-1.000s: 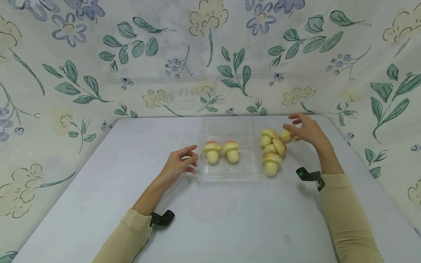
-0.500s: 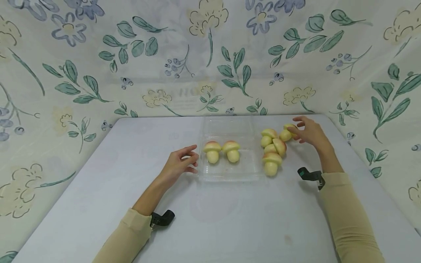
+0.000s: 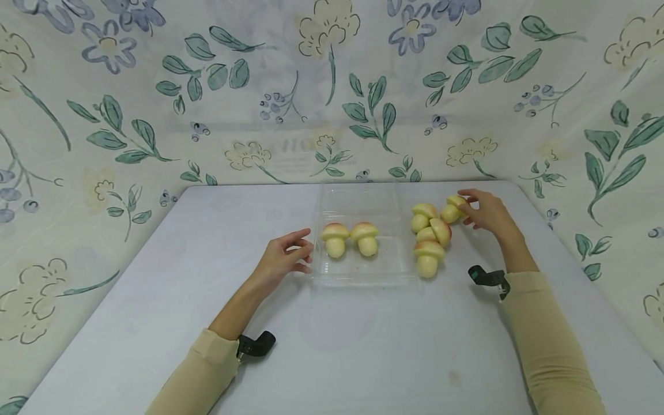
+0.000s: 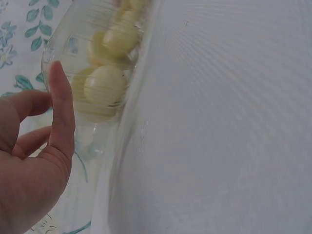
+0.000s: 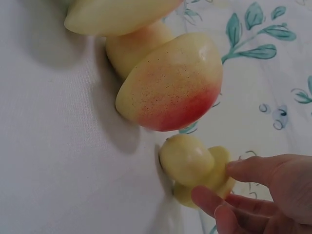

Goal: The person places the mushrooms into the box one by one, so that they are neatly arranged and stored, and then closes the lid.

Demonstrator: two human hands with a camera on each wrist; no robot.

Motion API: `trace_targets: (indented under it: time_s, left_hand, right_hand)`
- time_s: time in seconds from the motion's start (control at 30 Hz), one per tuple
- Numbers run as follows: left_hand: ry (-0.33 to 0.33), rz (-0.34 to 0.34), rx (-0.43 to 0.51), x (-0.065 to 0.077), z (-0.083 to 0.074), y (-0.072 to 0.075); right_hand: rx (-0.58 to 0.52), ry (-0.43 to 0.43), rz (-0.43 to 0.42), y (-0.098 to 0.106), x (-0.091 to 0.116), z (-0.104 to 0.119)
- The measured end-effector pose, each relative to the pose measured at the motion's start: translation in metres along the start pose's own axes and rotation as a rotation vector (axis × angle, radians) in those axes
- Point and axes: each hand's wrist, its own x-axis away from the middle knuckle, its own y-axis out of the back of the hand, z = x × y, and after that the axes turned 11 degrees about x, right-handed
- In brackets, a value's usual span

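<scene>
In the head view a clear plastic box (image 3: 363,276) holds two yellow toy mushrooms, a left one (image 3: 335,246) and a right one (image 3: 367,246), both with reddish caps. My left hand (image 3: 280,259) is beside the box's left wall, fingers spread and fingertips right at it; the left wrist view shows this wall close to the fingers (image 4: 62,112). My right hand (image 3: 487,213) pinches the cap of the rearmost loose mushroom (image 3: 450,214) between thumb and fingers. That mushroom (image 5: 185,158) stays at the table surface in the right wrist view, its cap partly hidden by fingertips.
More loose mushrooms lie close together right of the box: one at the back (image 3: 421,222), a tilted one (image 3: 440,231) and a front one (image 3: 427,265). The box's clear lid (image 3: 358,199) spreads behind it on the white table (image 3: 332,357). A flower-patterned cloth (image 3: 332,127) rises behind.
My right hand has drawn back slightly, then settled with its fingers at the rearmost mushroom's cap. My left hand and the box have not moved.
</scene>
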Motion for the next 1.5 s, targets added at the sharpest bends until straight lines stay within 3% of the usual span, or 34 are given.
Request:
trace_targets:
  time_s: [0.9,1.5]
  left_hand:
    - [0.000,0.010,-0.002,0.0004,-0.0006,0.0008]
    - [0.003,0.004,-0.001,-0.0002,0.0001,0.0009]
  right_hand:
    - [0.031,-0.031,-0.006,-0.0016,-0.0002,-0.0053]
    - [0.035,-0.051,0.071,-0.0053,-0.0039,-0.0036]
